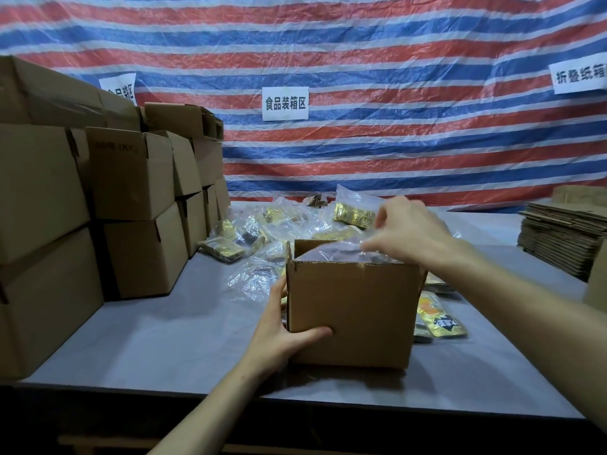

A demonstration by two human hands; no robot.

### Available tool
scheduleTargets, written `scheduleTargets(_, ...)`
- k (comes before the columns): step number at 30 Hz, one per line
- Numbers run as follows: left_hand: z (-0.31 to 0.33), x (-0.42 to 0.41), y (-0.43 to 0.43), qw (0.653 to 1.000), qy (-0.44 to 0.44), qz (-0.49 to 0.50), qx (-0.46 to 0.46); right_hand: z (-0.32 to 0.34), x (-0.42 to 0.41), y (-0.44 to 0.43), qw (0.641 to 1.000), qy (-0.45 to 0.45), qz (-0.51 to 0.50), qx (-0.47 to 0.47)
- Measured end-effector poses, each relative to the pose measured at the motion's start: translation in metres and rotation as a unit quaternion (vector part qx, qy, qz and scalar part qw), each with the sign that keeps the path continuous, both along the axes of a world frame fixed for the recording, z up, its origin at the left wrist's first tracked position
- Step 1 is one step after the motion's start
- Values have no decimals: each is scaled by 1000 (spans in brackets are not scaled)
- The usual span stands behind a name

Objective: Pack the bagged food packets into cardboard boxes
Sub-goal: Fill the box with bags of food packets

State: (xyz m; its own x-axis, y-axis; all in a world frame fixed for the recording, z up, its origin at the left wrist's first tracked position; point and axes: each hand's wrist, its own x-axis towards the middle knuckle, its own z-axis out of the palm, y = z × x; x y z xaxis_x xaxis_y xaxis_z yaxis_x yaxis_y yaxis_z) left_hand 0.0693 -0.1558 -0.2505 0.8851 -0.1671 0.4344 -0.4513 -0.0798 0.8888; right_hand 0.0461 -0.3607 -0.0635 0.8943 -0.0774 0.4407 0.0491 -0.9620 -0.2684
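Observation:
An open cardboard box (361, 310) stands on the grey table (157, 330) in front of me. My left hand (282, 326) grips its near left corner, thumb on the front face. Over the box's opening, my right hand (407, 231) pinches a clear plastic bag (338, 254) that holds food packets; the bag sits partly inside the box. Behind the box lies a heap of clear bagged gold packets (279, 224). Loose gold and orange packets (437, 316) lie to the right of the box.
Closed cardboard boxes (131, 198) are stacked high along the left side of the table. A pile of flattened cartons (565, 238) sits at the right edge. A striped tarpaulin (361, 60) with paper signs hangs behind the table.

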Motion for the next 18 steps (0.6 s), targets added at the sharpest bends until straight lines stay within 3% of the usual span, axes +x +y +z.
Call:
scheduleTargets(3,-1,1,0,1000,4,2,-2,5,-5,7,979,-161,112,-50)
scheduleTargets(5,0,0,0,1000,1,4,-1,7,-6,11,965,-164,195,-65)
scheduleTargets(8,0,0,-1,1000,0,4,-6,3,0,16,961,35,270,-49)
scheduleTargets(11,1,0,-1,1000,-5,0,-2,-7,7,18,947,211,241,-29)
scheduleTargets(14,0,0,-1,1000,-13,-5,4,-8,9,15,926,321,197,23)
scheduleTargets(18,-2,3,0,1000,-16,-10,20,2,7,14,872,448,190,55)
